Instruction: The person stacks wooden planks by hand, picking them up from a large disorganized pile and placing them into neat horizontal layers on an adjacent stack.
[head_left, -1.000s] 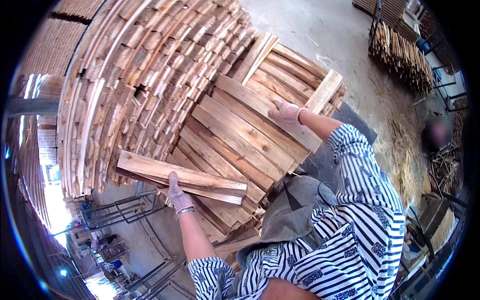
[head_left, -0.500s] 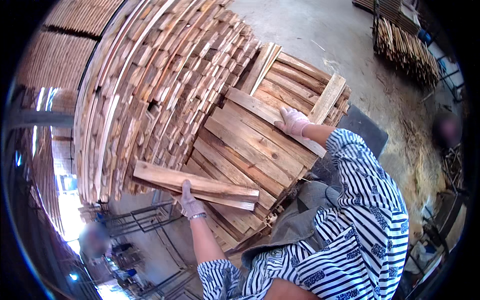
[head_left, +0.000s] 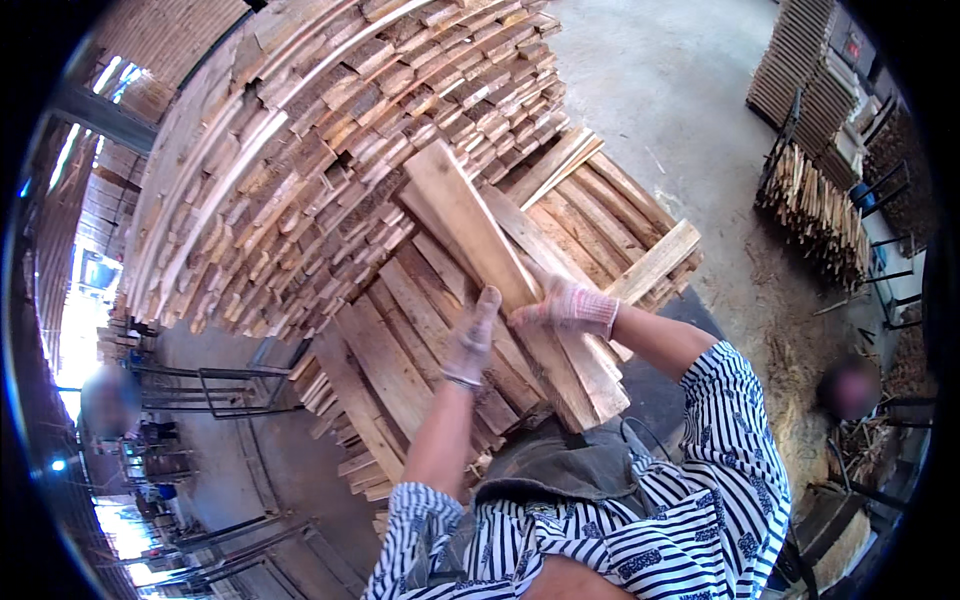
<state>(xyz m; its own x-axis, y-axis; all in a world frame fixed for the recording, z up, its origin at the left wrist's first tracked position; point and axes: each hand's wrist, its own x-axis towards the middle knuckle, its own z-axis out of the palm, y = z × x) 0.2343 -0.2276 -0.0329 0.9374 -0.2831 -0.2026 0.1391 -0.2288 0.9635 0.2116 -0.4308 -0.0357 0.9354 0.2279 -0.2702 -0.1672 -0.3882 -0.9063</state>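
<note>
A small stack of rough wooden boards (head_left: 478, 235) is held slantwise over a pile of laid boards (head_left: 375, 345). My right hand (head_left: 562, 302), in a pale knitted glove, grips the stack from its right side with the thumb across the top. On the opposite side my left hand (head_left: 474, 338), gloved too and slightly blurred, is closed against the boards' edge with its thumb pointing up. Its other fingers are partly hidden. Beyond my right hand a single loose board (head_left: 655, 262) lies crosswise on the pile.
A tall stack of timber (head_left: 330, 170) rises close at the far left. Bundled thin sticks (head_left: 815, 205) stand in a rack at the far right. Metal frames (head_left: 235, 385) are on the floor at left. Two blurred people (head_left: 110, 400) (head_left: 848, 387) are farther off.
My left hand has brought its boards up and right, turning them steeper. My right hand has come from the flat board on the pile to grip with it. The view has turned.
</note>
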